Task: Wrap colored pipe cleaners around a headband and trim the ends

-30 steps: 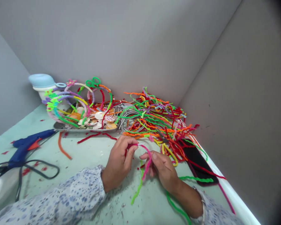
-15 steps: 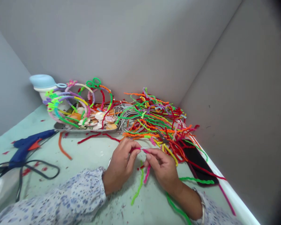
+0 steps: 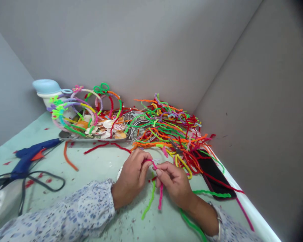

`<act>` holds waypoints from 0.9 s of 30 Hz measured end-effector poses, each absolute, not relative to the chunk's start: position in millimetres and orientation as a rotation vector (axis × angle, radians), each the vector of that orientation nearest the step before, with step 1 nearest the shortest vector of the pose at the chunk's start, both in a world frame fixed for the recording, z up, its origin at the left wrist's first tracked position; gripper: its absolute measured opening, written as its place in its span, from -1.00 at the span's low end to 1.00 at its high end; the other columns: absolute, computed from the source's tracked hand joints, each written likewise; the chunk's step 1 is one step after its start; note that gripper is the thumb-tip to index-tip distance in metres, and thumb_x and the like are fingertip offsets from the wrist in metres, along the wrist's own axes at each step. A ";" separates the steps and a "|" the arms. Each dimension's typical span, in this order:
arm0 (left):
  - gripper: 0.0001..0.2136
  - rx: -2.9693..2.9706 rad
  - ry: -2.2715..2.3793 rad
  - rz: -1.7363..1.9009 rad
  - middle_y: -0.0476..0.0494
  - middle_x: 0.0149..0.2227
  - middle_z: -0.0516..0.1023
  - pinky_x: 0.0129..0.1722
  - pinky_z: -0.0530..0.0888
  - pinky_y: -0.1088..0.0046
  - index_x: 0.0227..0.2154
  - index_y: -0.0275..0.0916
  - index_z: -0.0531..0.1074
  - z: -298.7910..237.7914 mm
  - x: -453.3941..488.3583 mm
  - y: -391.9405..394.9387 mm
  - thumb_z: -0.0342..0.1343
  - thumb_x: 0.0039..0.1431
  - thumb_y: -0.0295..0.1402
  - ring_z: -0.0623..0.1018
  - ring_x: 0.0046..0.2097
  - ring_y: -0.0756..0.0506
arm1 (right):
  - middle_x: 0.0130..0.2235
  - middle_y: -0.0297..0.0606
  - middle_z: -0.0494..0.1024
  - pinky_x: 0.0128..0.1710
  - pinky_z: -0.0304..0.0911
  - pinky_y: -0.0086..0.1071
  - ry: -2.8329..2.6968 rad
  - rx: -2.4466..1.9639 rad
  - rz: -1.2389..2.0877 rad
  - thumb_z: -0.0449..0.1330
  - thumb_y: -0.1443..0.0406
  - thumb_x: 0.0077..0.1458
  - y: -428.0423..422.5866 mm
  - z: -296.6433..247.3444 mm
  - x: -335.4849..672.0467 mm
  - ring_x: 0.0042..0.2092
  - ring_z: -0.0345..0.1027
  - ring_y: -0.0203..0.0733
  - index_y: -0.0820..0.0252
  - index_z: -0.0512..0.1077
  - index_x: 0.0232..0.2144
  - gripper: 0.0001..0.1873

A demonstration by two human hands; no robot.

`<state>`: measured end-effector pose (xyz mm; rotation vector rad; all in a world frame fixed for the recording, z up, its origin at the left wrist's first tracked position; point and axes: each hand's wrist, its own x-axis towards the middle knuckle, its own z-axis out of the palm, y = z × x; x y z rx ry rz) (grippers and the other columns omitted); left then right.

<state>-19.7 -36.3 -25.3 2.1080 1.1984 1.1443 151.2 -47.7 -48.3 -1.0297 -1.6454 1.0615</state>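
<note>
My left hand (image 3: 130, 178) and my right hand (image 3: 175, 183) meet at the middle of the table, a small gap between them. Both pinch a pink pipe cleaner (image 3: 161, 196), whose free end hangs down below my right hand. Its upper part runs over the left fingers, partly hidden. Under my hands lies a lime green pipe cleaner (image 3: 149, 200), not touched by either hand. Beyond my fingers spreads a tangled heap of multicoloured pipe cleaners (image 3: 171, 134).
A metal tray (image 3: 93, 137) holds seashells and pipe-cleaner loops. A blue glue gun (image 3: 27, 159) with its cord lies left. A black phone (image 3: 214, 178) lies right, partly under loose strands. A blue-lidded container (image 3: 46, 86) stands at the back. Grey walls close the back and right.
The pink pipe cleaner now hangs lower and straighter from my fingers. My hands have come closer together, and my right hand has shifted slightly down.
</note>
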 end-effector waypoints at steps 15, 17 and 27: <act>-0.85 2.194 1.117 1.056 -0.09 -0.32 0.38 -0.17 0.29 0.34 -0.32 -0.23 0.33 -26.3 -18.6 -34.6 -0.12 0.32 -0.39 0.36 -0.24 -0.09 | -0.48 -0.38 0.46 -0.42 0.23 -0.45 -1.492 -1.025 1.093 0.12 0.18 0.21 -43.5 -52.8 151.3 -0.44 0.32 -0.30 0.16 0.40 -0.33 -0.82; -0.86 2.208 1.103 1.052 -0.10 -0.32 0.38 -0.16 0.29 0.33 -0.33 -0.23 0.32 -26.1 -18.4 -35.8 -0.11 0.31 -0.40 0.36 -0.23 -0.09 | -0.52 -0.41 0.41 -0.45 0.20 -0.46 -1.484 -1.041 1.107 0.11 0.17 0.21 -43.0 -52.0 151.0 -0.49 0.26 -0.32 0.17 0.39 -0.38 -0.79; -0.82 2.223 1.100 1.001 -0.11 -0.33 0.38 -0.20 0.28 0.33 -0.36 -0.24 0.31 -24.7 -16.0 -35.1 -0.15 0.33 -0.38 0.35 -0.25 -0.10 | -0.56 -0.46 0.31 -0.50 0.12 -0.50 -1.384 -1.007 1.225 0.11 0.17 0.20 -43.8 -43.9 147.6 -0.52 0.15 -0.37 0.19 0.33 -0.45 -0.75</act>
